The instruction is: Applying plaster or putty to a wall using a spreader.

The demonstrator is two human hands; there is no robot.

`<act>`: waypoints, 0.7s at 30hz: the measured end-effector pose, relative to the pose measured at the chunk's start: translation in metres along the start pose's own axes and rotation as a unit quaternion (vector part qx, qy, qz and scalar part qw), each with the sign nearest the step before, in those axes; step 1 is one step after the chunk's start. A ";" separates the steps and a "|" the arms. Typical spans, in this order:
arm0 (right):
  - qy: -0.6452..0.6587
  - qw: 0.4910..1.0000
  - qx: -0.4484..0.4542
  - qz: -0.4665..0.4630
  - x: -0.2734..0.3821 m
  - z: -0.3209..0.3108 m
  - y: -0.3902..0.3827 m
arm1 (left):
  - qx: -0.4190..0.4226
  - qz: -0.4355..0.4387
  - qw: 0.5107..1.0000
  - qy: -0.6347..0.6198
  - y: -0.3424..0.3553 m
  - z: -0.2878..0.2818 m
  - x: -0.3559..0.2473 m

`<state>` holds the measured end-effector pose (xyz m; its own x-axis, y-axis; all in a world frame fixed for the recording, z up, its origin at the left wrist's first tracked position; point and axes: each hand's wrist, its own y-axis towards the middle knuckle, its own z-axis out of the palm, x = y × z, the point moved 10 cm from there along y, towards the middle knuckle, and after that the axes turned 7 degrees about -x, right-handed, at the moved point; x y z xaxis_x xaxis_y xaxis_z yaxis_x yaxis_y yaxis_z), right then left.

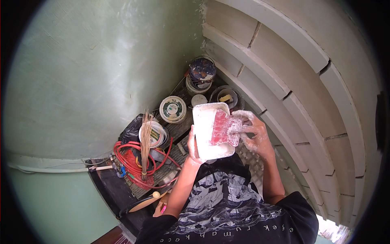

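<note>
A white rectangular tray [204, 118], smeared with white paste, is gripped along its left edge by my left hand [194, 147]. My right hand [255, 133], its fingers coated in white, is closed on the right end of a red flat scraper [221, 124]. The scraper lies over the tray's inside, its blade edge toward the left and white smears across its face. How deep the paste in the tray is, I cannot tell.
Beyond the tray stand paint buckets [202, 70], a lidded tub [172, 109] and a basin with a yellow sponge-like block [226, 98]. To the left lie a stick broom [146, 148] and a coiled red hose [122, 152]. A green wall [101, 73] and ledged pale wall [280, 77] flank me.
</note>
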<state>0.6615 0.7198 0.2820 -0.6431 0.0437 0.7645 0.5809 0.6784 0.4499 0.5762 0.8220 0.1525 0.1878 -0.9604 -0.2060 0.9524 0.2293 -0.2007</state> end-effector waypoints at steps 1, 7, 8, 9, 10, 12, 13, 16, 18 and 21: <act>0.066 0.997 0.014 0.023 -0.008 0.005 -0.001 | 0.002 0.006 1.000 0.000 0.001 -0.003 -0.001; 0.095 0.992 -0.074 -0.047 0.000 -0.005 -0.007 | -0.033 0.016 0.999 -0.016 0.003 -0.016 0.001; 0.075 0.991 -0.101 -0.055 0.001 -0.009 -0.009 | -0.033 0.013 0.999 -0.021 0.003 -0.011 0.003; 0.054 0.988 -0.127 -0.064 0.003 -0.013 -0.009 | -0.031 0.016 0.999 -0.019 0.002 -0.005 0.003; 0.054 0.986 -0.136 -0.084 0.008 -0.013 -0.005 | -0.020 0.008 1.000 -0.016 0.003 0.000 0.004; 0.045 0.988 -0.123 -0.085 0.008 -0.008 0.000 | 0.007 -0.003 1.000 -0.014 0.004 0.008 0.007; 0.034 0.990 -0.107 -0.082 0.009 -0.003 0.003 | 0.008 -0.002 1.000 -0.011 0.004 0.006 0.008; 0.043 0.992 -0.096 -0.066 0.011 0.004 0.013 | 0.014 0.001 1.000 -0.019 0.002 0.008 0.009; 0.050 0.992 -0.094 -0.068 0.008 0.007 0.015 | 0.005 0.019 1.000 0.002 0.003 0.005 0.007; 0.155 0.976 -0.149 0.032 -0.001 0.005 0.013 | -0.006 0.039 0.999 0.024 0.002 0.004 0.006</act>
<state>0.6674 0.7324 0.2851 -0.4462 -0.1755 0.8775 0.7639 0.4362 0.4757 0.5804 0.8159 0.1543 0.2492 -0.9310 -0.2668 0.9326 0.3050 -0.1930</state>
